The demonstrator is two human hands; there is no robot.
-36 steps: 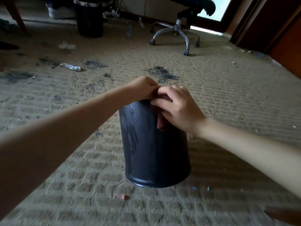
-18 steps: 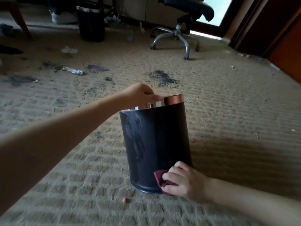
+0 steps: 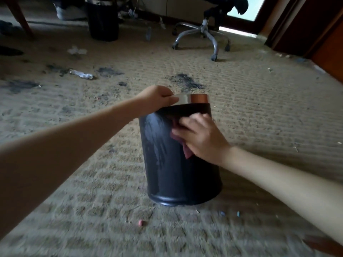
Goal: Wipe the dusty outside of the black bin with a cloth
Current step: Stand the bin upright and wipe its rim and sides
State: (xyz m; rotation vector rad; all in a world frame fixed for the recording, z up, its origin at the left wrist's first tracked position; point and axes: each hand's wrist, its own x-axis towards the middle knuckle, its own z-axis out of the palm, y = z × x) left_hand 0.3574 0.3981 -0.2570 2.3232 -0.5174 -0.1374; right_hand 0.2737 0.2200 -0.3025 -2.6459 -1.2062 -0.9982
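A black bin (image 3: pixel 172 173) with a shiny metal rim stands on the carpet, tilted slightly toward me. Grey dust streaks show on its left side. My left hand (image 3: pixel 157 97) grips the rim at the top left. My right hand (image 3: pixel 200 138) presses a dark red cloth (image 3: pixel 186 151) flat against the upper right part of the bin's side. Most of the cloth is hidden under my fingers.
The beige carpet (image 3: pixel 259 117) is littered with dark dirt patches (image 3: pixel 185 80), crumpled paper (image 3: pixel 81 74) and small bits. A second black bin (image 3: pixel 103 19) stands at the back left. An office chair (image 3: pixel 204 32) on castors is behind. A wooden door (image 3: pixel 315 30) is at right.
My right hand with the cloth has moved up from the bin's base to its upper side. My left hand stays on the rim.
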